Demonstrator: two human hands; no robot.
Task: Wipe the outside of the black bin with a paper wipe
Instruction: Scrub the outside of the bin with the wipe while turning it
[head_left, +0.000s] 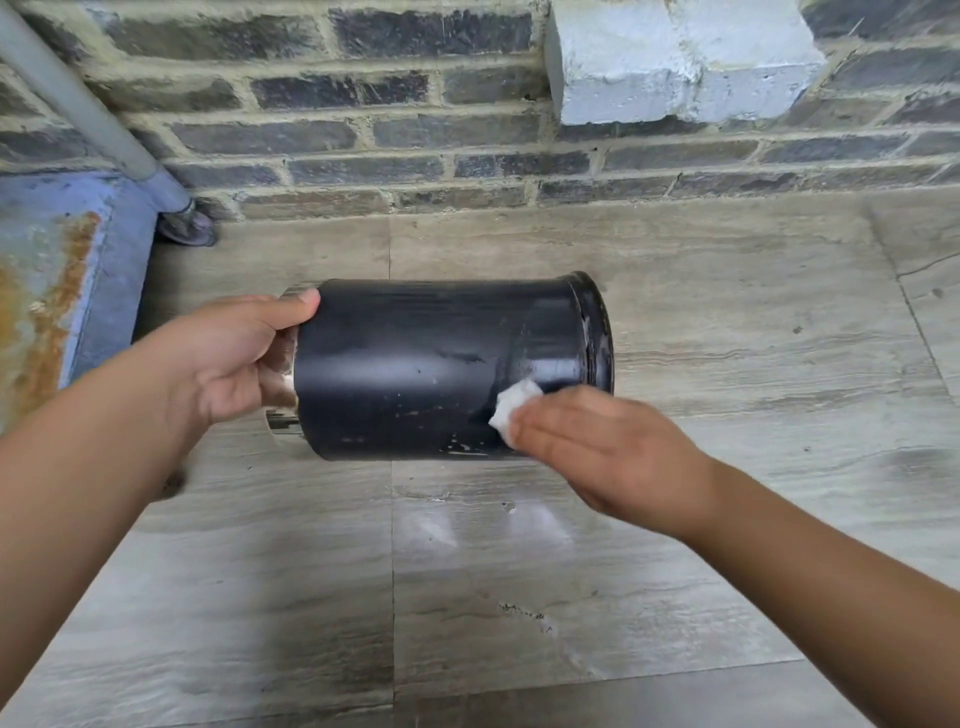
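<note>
The black bin is a round cylinder held on its side above the floor, its flanged base to the right and its shiny metal rim to the left. My left hand grips that metal rim end, thumb on top. My right hand presses a small white paper wipe flat against the bin's lower right side, fingers stretched over it. The wall of the bin shows smears, pale specks and scuffed patches near its lower edge.
A dark brick wall rises just behind the bin, with a white painted block jutting out at the top right. A grey pipe slants down at the left beside a rusty blue box. Grey wood-look floor tiles lie below.
</note>
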